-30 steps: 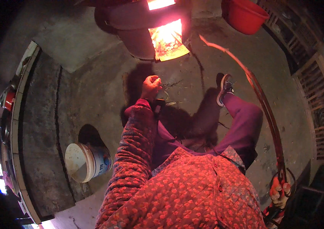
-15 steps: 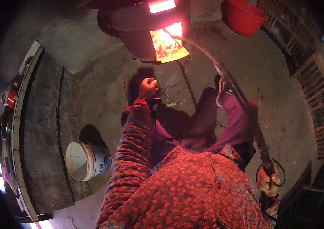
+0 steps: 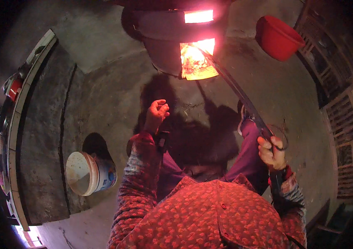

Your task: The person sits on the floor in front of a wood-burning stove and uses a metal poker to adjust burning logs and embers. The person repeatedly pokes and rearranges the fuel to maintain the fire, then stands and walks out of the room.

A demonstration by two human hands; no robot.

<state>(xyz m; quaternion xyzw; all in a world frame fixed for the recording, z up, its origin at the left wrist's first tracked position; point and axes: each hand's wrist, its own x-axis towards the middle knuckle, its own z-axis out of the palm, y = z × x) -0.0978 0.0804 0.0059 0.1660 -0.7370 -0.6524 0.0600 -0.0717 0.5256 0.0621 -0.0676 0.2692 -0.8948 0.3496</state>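
My right hand [image 3: 272, 151] grips long dark metal fire tongs [image 3: 243, 99] with looped handles; their far end reaches into the glowing lower opening [image 3: 195, 64] of a dark stove [image 3: 159, 29], where flames and burning material show. My left hand [image 3: 157, 112] is held out above the floor in front of the stove, fingers loosely bent and apart, holding nothing that I can see. Some thin twigs [image 3: 186, 106] lie on the floor near it.
A white bucket [image 3: 81, 174] stands at the left beside a long concrete ledge [image 3: 39, 137] with dark pots along its edge. A red basin [image 3: 278, 39] is at the back right, near wooden slatted frames [image 3: 344, 145]. My legs are spread below me.
My right hand has come up and inward from the lower right, and the tongs have swung left, their tip now inside the fire. The view has shifted, with the stove appearing lower and further right.
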